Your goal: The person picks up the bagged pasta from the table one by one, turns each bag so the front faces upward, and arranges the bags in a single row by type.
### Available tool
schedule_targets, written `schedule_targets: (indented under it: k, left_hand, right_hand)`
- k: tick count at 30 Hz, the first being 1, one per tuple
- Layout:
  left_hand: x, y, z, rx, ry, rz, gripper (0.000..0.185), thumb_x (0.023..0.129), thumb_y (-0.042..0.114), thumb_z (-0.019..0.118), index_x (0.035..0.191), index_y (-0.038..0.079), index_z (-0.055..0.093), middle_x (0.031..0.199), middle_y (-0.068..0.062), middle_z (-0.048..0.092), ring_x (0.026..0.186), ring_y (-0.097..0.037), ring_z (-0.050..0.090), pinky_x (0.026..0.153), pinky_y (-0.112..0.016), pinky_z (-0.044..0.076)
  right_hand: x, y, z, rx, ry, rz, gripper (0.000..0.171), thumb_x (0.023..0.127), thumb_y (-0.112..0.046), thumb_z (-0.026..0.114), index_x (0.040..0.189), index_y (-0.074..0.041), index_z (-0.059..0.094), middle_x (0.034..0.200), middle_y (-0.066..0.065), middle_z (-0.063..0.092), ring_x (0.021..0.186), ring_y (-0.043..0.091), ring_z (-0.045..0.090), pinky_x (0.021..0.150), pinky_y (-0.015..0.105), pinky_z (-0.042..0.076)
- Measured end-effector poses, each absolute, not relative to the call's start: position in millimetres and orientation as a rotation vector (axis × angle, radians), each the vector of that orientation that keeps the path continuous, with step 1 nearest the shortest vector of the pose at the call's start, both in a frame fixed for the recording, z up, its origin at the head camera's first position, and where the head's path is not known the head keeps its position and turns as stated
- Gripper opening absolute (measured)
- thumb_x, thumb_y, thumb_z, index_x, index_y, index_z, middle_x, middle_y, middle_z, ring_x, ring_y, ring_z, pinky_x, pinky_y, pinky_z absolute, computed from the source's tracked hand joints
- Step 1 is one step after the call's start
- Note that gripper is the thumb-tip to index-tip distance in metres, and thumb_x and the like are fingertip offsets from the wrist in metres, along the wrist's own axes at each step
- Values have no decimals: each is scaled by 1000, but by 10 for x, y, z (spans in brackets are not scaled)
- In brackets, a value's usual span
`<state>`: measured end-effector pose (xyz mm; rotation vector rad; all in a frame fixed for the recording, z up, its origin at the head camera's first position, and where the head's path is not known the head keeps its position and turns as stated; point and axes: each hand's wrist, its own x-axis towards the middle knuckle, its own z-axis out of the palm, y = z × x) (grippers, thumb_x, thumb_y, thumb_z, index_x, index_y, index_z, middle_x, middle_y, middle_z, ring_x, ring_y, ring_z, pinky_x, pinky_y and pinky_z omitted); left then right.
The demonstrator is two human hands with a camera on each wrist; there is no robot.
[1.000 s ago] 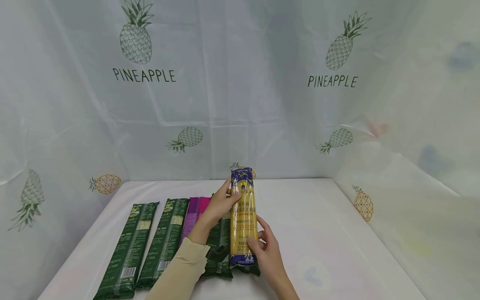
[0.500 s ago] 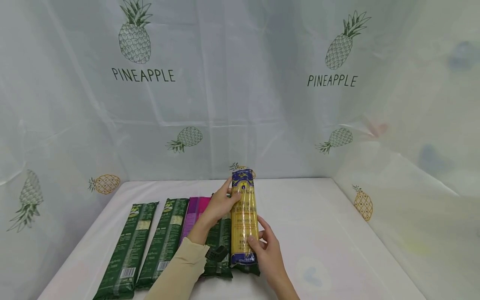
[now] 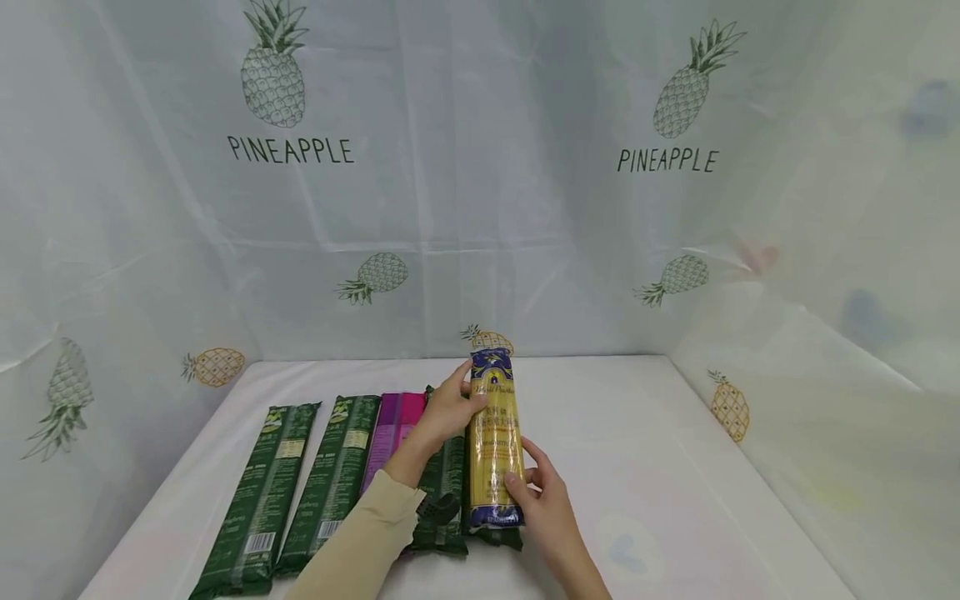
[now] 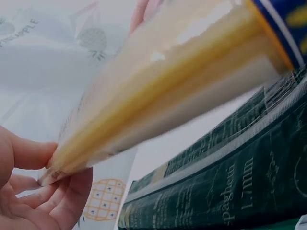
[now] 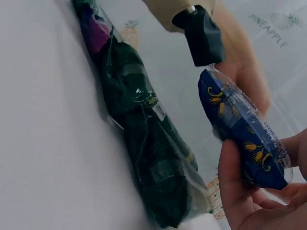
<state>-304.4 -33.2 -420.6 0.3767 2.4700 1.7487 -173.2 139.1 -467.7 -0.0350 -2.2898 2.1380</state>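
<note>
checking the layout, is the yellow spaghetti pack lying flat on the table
No, both hands hold the yellow spaghetti pack tilted above the green packs, left hand at its far end, right hand at its near end.

A beige long sleeve (image 3: 360, 546) covers the left forearm, a small black device (image 3: 437, 507) strapped at its wrist; the right forearm (image 3: 577, 571) is bare.
</note>
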Motion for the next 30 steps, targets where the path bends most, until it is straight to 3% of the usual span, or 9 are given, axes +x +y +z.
schedule_targets:
  k: [5,10,12,14,17,21,25,30]
  left_hand:
    - [-3030,-207,-4215,397,2454,1731,76,107,20,65,171,19,24,140,-22,58,105,-27,68,90,-50,56]
    - [-3010,31,-4273,439,2431,1699,77,109,21,64,172,18,21,142,-22,54,68,-16,50,67,-37,47]
    - [-3006,151,-4302,447,2417,1697,77,109,21,63,172,18,19,144,-22,52,64,-14,45,62,-35,46]
    - [-3010,282,-4332,448,2394,1710,77,109,20,63,172,19,19,146,-21,53,64,-14,50,63,-37,51]
    - [-3031,488,-4370,446,2328,1761,78,108,18,64,172,17,19,140,-21,56,76,-16,62,74,-46,59]
    - [-3066,756,-4415,421,2242,1821,80,108,15,64,172,17,16,140,-20,60,90,-18,70,83,-49,61]
    - [-3106,976,-4458,406,2150,1839,87,106,13,66,173,17,11,148,-21,58,105,-22,71,87,-46,60]
    - [-3133,1165,-4531,396,2091,1805,94,102,7,69,172,13,8,157,-21,50,126,-29,63,105,-47,52]
  right_hand:
    - [-1686,1555,-4588,-56,-2385,2092,69,108,-19,64,167,-8,30,102,13,65,88,22,72,69,32,59]
    - [-1653,1872,-4566,-104,-2474,2033,67,107,-21,67,164,-11,35,105,14,68,89,24,72,72,35,60]
    - [-1646,2015,-4573,-111,-2505,2012,67,106,-22,68,164,-11,35,106,14,70,90,24,73,73,36,60]
    - [-1643,2155,-4575,-113,-2538,1993,68,107,-24,68,164,-11,34,106,14,70,91,25,73,73,36,61]
    - [-1647,2356,-4577,-126,-2576,1959,68,107,-24,67,165,-11,33,106,13,70,91,24,71,72,36,60]
    - [-1672,2581,-4574,-170,-2613,1888,66,108,-19,65,164,-10,34,105,13,70,90,23,69,71,34,59]
    - [-1705,2778,-4588,-214,-2656,1816,63,108,-15,64,164,-10,34,106,14,70,90,22,67,72,33,58]
    - [-1740,2980,-4623,-249,-2711,1768,62,109,-16,61,164,-9,33,109,16,69,90,23,68,73,34,57]
